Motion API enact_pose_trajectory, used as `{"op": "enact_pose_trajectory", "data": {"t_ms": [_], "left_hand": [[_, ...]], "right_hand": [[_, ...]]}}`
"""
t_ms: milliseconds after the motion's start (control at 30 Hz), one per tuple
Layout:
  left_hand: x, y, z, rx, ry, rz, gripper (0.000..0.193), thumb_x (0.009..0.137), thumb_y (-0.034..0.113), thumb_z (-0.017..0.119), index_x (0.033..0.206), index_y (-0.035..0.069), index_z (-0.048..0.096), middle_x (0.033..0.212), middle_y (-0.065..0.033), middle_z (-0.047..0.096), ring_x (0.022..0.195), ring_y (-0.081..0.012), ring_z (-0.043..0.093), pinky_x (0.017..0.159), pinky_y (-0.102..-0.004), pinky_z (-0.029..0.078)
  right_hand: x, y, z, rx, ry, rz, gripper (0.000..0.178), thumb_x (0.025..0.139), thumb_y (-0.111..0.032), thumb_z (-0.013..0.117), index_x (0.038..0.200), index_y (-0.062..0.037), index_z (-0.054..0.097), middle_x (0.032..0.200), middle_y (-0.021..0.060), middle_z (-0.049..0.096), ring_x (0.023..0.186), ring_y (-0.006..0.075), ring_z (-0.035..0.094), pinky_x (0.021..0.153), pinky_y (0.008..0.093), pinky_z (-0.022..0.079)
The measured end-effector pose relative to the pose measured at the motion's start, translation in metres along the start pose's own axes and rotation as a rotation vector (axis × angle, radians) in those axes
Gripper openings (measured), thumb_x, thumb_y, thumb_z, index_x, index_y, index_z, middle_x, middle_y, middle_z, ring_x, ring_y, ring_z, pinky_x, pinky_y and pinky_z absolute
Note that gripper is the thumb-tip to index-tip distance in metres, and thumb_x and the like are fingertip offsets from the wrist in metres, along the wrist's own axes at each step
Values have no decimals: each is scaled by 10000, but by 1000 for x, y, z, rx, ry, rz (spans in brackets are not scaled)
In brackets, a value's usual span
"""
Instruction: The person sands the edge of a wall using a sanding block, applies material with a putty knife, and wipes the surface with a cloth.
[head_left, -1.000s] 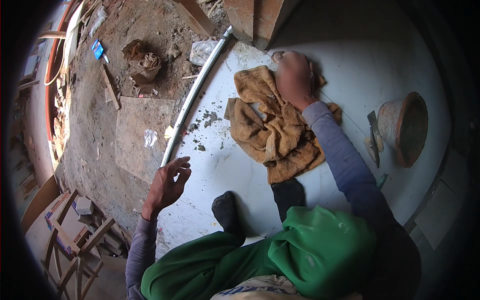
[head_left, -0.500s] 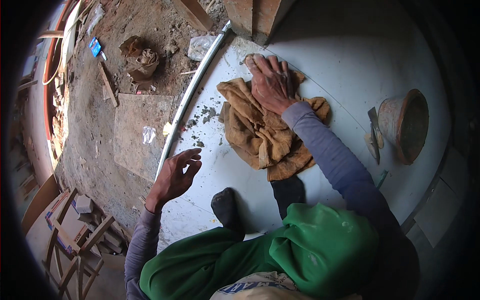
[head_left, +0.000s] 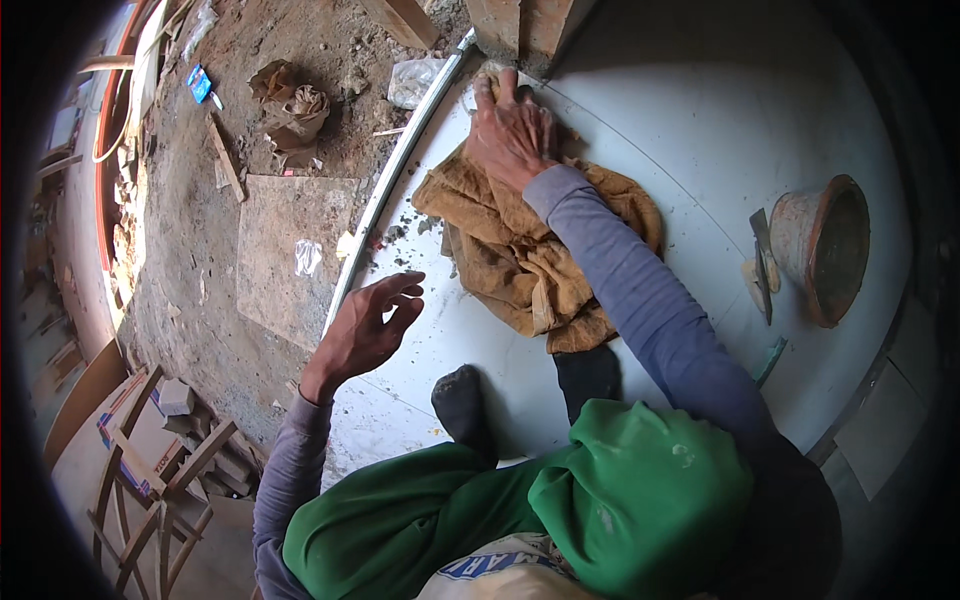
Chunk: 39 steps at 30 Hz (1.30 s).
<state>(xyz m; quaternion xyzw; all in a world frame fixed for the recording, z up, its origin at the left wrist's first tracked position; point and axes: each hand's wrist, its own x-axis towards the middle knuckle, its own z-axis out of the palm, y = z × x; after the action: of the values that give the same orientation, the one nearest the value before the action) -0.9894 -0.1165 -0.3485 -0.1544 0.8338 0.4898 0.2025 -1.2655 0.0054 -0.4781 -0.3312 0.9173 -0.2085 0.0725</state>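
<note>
My right hand [head_left: 512, 137] reaches over the far edge of a crumpled brown cloth [head_left: 510, 240] on the white tiled floor [head_left: 690, 130]. Its fingers press a pale yellowish, sponge-like pad [head_left: 492, 76] against the tile, close to the base of a wooden post; the hand covers most of the pad. With fingers loosely bent and apart, my left hand [head_left: 365, 325] hovers empty over the tile near a metal edge strip [head_left: 400, 160]. Dark crumbs of mortar [head_left: 402, 226] lie between the strip and the cloth.
A round clay-coloured bucket [head_left: 822, 250] lies tipped at the right, beside a trowel [head_left: 764, 265]. Beyond the strip, rough ground holds crumpled brown paper [head_left: 297, 112] and a clear plastic bag [head_left: 414, 82]. The wooden post [head_left: 520, 35] stands at the far edge. Timber scraps [head_left: 150, 480] sit lower left.
My right hand has slid away from me and slightly left, toward the post, and the cloth's far left part shifted with it. My left hand has risen slightly and moved right.
</note>
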Motion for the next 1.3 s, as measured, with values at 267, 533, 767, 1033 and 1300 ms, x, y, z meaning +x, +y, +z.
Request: {"op": "enact_pose_trajectory", "data": {"t_ms": [267, 533, 767, 1033, 1300], "left_hand": [[-15, -9, -22, 3, 79, -163, 395, 1120, 245, 643, 1422, -9, 649, 1182, -210, 789, 1099, -293, 794, 926, -430, 634], [3, -11, -13, 24, 39, 30, 379, 1124, 205, 634, 1468, 49, 611, 1223, -210, 794, 1066, -300, 806, 915, -403, 631], [7, -23, -6, 8, 80, 31, 355, 1124, 225, 636, 1425, 36, 650, 1230, -227, 788, 1081, -301, 804, 887, -411, 640], [5, -35, -33, 33, 351, -33, 315, 1109, 245, 654, 1289, 4, 746, 1102, -205, 816, 981, -315, 816, 846, -414, 646], [6, -40, -30, 4, 220, -68, 367, 1117, 288, 649, 1353, 14, 718, 1127, -217, 811, 1024, -320, 809, 892, -441, 650]], "right_hand": [[-29, 2, -22, -2, -106, 153, 618, 957, -200, 631, 1529, 10, 524, 1325, 323, 519, 840, 467, 725, 761, 598, 569], [19, -9, 24, 9, 132, -5, 557, 975, -195, 609, 1453, 79, 529, 1331, 325, 533, 910, 488, 726, 786, 636, 540], [34, -22, 24, -40, 70, 12, 535, 944, -190, 638, 1381, 108, 552, 1299, 323, 551, 907, 456, 745, 814, 603, 551], [-13, 7, -10, -75, 44, 52, 532, 931, -130, 655, 1407, 87, 554, 1232, 309, 575, 841, 473, 752, 748, 619, 573], [-7, 13, 11, -102, 179, -46, 466, 970, -140, 626, 1379, 79, 582, 1230, 298, 591, 767, 463, 739, 681, 609, 566]]}}
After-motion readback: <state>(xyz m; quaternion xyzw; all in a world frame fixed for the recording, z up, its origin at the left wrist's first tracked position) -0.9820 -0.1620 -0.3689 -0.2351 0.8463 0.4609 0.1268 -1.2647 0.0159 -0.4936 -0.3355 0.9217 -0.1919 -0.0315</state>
